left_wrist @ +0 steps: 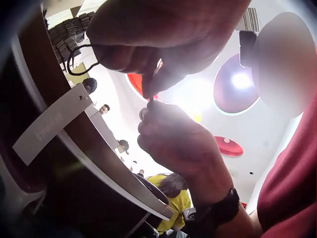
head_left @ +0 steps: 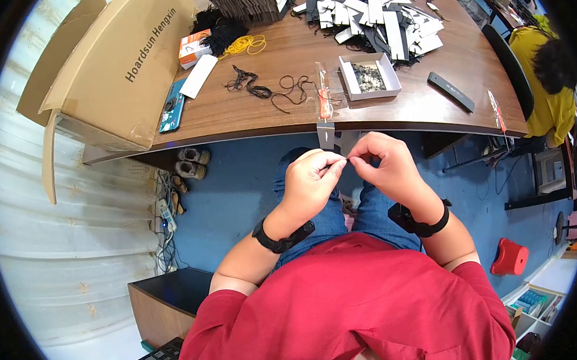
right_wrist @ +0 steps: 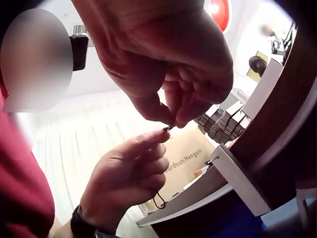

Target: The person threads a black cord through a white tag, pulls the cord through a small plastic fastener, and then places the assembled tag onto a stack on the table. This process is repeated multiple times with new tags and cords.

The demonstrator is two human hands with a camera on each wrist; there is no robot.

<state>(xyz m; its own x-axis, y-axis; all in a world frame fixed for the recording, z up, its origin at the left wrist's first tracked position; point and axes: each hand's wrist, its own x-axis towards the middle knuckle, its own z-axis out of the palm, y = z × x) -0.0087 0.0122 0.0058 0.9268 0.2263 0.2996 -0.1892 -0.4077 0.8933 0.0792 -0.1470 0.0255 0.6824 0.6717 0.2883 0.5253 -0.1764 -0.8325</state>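
Below the table's front edge, my left hand [head_left: 309, 182] and right hand [head_left: 391, 166] meet fingertip to fingertip. Thumb and forefinger of each pinch a thin black cord [right_wrist: 167, 129] with a small dark knot-like bit between them. A loop of the cord [left_wrist: 71, 59] sticks out from the left hand's curled fingers. Just beyond the hands hangs a flat hang tag [head_left: 326, 135], dark on its lower part in the head view. In the left wrist view the same tag [left_wrist: 52, 124] looks pale, with a hole near one end.
On the wooden table [head_left: 266, 120] are a white open box [head_left: 395, 85] of small dark pieces, loose black cords [head_left: 255, 88], a heap of tags [head_left: 394, 30] and a dark bar [head_left: 451, 91]. A large cardboard box [head_left: 116, 78] stands left; a person in yellow [head_left: 531, 53] sits right.
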